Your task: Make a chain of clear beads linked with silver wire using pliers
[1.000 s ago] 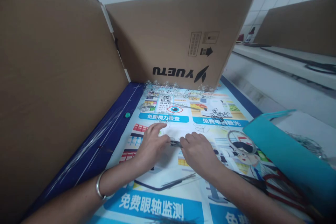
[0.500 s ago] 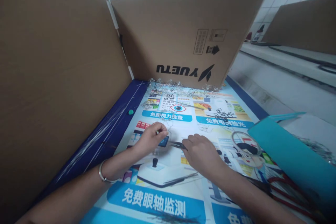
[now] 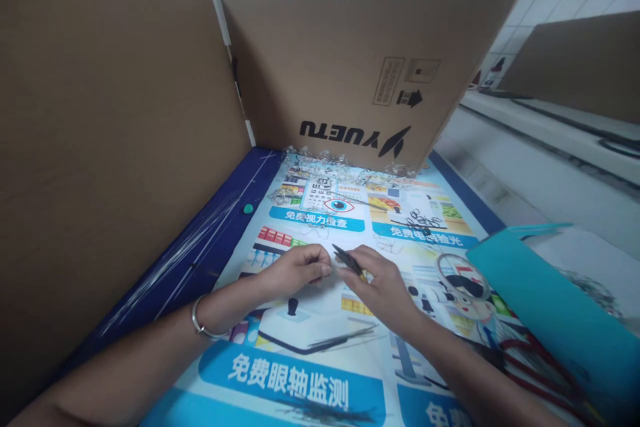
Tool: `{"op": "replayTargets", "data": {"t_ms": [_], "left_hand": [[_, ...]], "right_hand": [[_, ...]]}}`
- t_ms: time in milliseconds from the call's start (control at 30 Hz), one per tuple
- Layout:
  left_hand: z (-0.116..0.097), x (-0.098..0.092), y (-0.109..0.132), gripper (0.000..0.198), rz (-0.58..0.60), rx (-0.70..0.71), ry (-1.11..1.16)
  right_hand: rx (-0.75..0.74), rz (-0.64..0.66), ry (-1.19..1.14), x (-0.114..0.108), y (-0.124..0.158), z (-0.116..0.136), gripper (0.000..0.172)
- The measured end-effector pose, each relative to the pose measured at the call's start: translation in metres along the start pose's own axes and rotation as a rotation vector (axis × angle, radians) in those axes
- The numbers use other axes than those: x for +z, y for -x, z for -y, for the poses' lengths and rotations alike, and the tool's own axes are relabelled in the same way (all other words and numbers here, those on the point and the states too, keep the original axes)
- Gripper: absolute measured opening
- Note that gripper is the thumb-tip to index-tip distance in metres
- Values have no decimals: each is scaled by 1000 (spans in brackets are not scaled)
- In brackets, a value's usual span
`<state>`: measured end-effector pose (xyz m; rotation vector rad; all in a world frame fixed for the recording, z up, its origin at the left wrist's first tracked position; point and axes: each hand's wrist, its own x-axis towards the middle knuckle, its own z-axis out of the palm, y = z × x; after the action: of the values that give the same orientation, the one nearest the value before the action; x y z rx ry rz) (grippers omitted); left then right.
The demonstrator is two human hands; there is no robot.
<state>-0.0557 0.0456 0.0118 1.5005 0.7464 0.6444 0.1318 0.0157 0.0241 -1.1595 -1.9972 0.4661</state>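
Low over the printed sheet (image 3: 360,373), my left hand (image 3: 300,270) is closed in a pinch, thumb against the fingers. Whatever sits between its fingertips is too small to make out. My right hand (image 3: 380,283) grips small pliers (image 3: 346,259), their dark jaws pointing up and left beside the left fingertips. Part of the yellowish handle shows; the rest is hidden in the palm. Thin dark wire pieces (image 3: 345,339) lie below the hands, with another bunch of dark wires (image 3: 327,411) at the front.
Clear and dark twisted wire pieces (image 3: 345,170) line the back, near a cardboard panel (image 3: 350,67). Black wire loops (image 3: 423,220) and a round coil (image 3: 463,273) lie to the right. Beyond are a teal holder (image 3: 540,293) and red handles (image 3: 540,373). A green lump (image 3: 248,209) sits left.
My right hand has turned, so the pliers' jaws now point up and left instead of straight left. The left hand has shifted slightly right and down; both hands are closer together.
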Motion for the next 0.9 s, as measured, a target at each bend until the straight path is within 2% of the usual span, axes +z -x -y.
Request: {"op": "replayTargets", "data": {"t_ms": [100,200,333,467,533,667,900], "left_hand": [[-3,2,2,17,45,8,-21],[-11,-7,1,17,69,37,-118],[-17,-31,-4,10,-61,191,-508],[-3,-44,-9,20,50,262,-731],[8,-43,-11,27,68,291,-801],[23,-37,-15,22,-7,291,-949],[22,-26,-10,17,-72,215,-1007]], "right_hand": [[-36,19,-30,3,1,4,16],[-19,1,-2,3,2,4,19],[20,-27,111,0,0,-1,17],[-34,-2,250,2,-6,-6,12],[-53,51,333,4,-11,-6,11],[-61,178,491,10,-23,-5,11],[-119,300,547,18,-33,-5,10]]}}
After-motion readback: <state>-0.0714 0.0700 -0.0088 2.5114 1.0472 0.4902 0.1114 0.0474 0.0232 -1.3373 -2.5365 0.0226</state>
